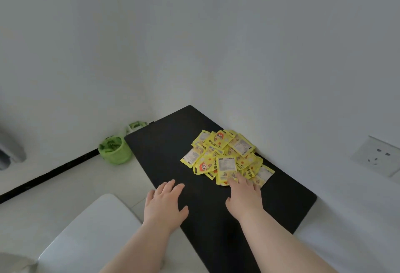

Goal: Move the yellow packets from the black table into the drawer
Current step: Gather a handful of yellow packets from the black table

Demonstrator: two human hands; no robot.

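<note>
Just at the near edge of a loose heap of yellow packets, a person's right hand reaches in palm down, its fingertips touching the closest packets. Its grip is apart, fingers straight and clamped on nothing. The heap sits on the black worktop, at 12 o'clock from that hand and toward the edge that runs along the white wall. Some packets show a cartoon face, others a pale printed label.

At 9 o'clock from the right hand, well apart from the heap, the left hand lies flat over bare worktop beside its outer edge. Its grip is likewise apart, fingers spread and holding nothing; whether the palm touches the surface cannot be told.

At 9 o'clock from the heap, a green basket holding green items stands on the pale floor, just beside the worktop's far corner. A wall socket is set at 3 o'clock from the heap. A white rounded surface fills the picture at 7 o'clock, below the left forearm.
</note>
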